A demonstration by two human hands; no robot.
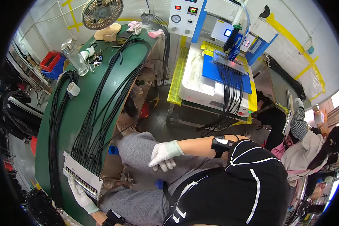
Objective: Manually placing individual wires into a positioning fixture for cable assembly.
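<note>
In its white glove, my left hand point(82, 197) grips the near-left edge of a light metal fixture point(84, 174). The fixture lies at the near edge of the green table with a row of connector ends along its front. Black cables point(92, 124) run from it up the table in a long loop. My right hand point(164, 156), also gloved, hangs over my grey-trousered knee, its fingers loosely apart and nothing visible in them. On the machine to the right, a second metal fixture point(229, 62) with black cables lies on a blue mat point(211, 71) under the machine head.
The green table point(88, 79) holds a bundle of black cables point(56, 124), a white tape roll point(73, 89), a glass bottle point(75, 58) and a fan point(101, 15). A white machine point(194, 79) stands right of it. At far right sits a person point(309, 147) beside another bench.
</note>
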